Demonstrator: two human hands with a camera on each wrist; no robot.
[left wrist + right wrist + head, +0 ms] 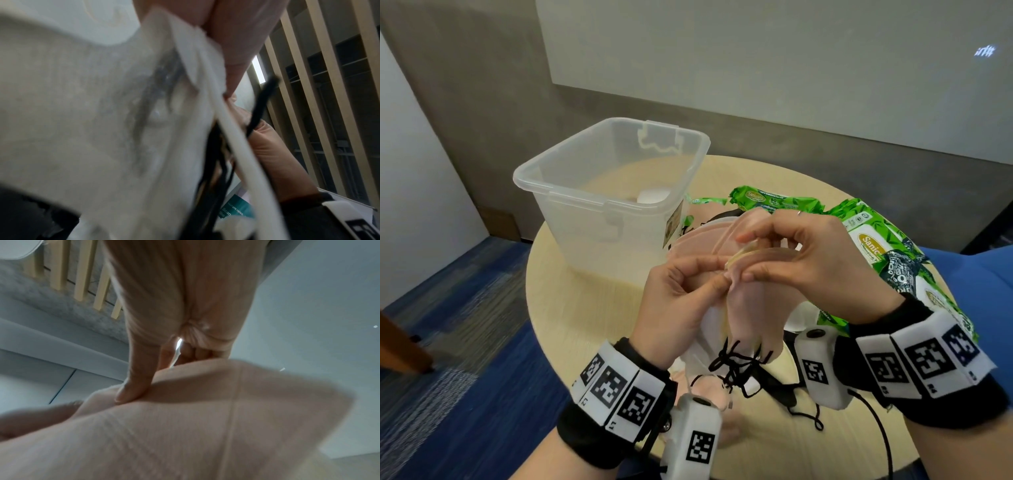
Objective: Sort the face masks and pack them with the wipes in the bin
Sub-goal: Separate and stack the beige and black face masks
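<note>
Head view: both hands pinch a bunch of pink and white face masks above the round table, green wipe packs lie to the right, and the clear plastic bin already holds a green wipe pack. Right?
Not quite. In the head view the clear plastic bin holds no green wipe pack; only something small and white shows at its bottom. The rest stands: left hand and right hand pinch the pink and white face masks, green wipe packs lie right.

Clear plastic bin (571, 192), upright and open, stands at the far left edge of the round table (592, 342), holding one white item. Green wipes packs (873, 240) lie along the table's right edge, one (767, 200) just right of the bin. Pink face masks (750, 308), bunched with a white mask (102, 129) and tangled black ear loops (736, 366), are held above the table's near middle; more pink masks (688, 243) lie beside the bin.
</note>
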